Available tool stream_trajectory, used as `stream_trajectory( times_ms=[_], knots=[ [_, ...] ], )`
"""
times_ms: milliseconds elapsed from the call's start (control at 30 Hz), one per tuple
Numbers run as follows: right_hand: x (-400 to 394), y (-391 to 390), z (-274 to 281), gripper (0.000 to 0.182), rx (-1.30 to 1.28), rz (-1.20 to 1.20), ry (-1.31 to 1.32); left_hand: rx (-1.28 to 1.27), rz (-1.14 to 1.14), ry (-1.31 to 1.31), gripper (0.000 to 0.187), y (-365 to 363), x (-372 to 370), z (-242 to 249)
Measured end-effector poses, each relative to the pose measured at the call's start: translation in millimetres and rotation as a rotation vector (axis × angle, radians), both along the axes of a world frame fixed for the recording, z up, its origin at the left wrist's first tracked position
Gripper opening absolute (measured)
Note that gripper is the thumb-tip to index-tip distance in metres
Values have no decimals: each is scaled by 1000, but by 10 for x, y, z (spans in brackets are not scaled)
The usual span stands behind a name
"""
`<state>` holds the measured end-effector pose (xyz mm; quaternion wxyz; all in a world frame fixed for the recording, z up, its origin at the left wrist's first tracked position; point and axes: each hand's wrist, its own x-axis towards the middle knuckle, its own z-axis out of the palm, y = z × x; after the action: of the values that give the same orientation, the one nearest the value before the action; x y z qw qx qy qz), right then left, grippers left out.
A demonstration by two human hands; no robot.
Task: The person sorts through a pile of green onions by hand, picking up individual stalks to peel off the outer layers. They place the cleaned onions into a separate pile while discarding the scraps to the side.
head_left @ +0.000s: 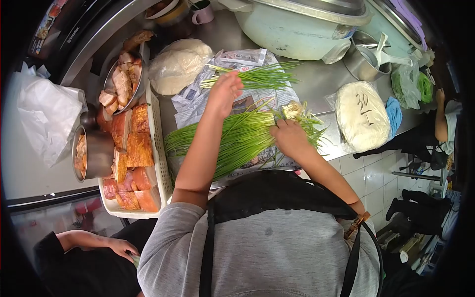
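A large bunch of thin scallions point(217, 141) lies on newspaper point(185, 116), its roots and pale ends toward the right. My right hand point(291, 138) is closed at the root end of this bunch, with fingertips pinched on the stalks. My left hand point(226, 94) is raised over the paper with loosely bent fingers, and nothing shows in it. It is beside a smaller bunch of scallions point(267, 75), laid farther back with white ends toward the left. Loose roots and trimmings point(295, 110) are heaped just beyond my right hand.
At left stands a white basket point(159, 143) of roasted pork pieces point(141, 148), with metal bowls of meat. Wrapped white packages point(363, 114) flank the paper. A large lidded tub point(292, 32) and a metal pot point(366, 62) stand behind. Co-workers are nearby, one person's hand point(123, 247) at lower left.
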<state>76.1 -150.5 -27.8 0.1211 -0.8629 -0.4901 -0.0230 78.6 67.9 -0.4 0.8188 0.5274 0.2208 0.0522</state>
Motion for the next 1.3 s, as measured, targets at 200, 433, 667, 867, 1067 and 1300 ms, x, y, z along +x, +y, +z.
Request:
stream_trajectory(
  times_ms=[200, 433, 667, 867, 1067, 1300],
  knots=[
    [91, -69, 131, 9, 107, 63, 163, 494, -502, -44, 17, -314, -514, 18],
    [145, -83, 368, 12, 546, 51, 238, 445, -561, 165, 12, -481, -708, -34],
    [135, -167, 238, 11, 971, -240, 692, 367, -480, 173, 10, -590, -671, 54],
    [345, -594, 209, 20, 510, -419, -51, 247, -339, 145, 12, -625, -586, 93],
    [178, -279, 380, 23, 637, -326, 677, 206, -410, 77, 16, -780, -372, 273],
    [236, 171, 542, 28, 1306, -323, 1207, 253, -519, -64, 15, -868, -188, 574]
  ],
)
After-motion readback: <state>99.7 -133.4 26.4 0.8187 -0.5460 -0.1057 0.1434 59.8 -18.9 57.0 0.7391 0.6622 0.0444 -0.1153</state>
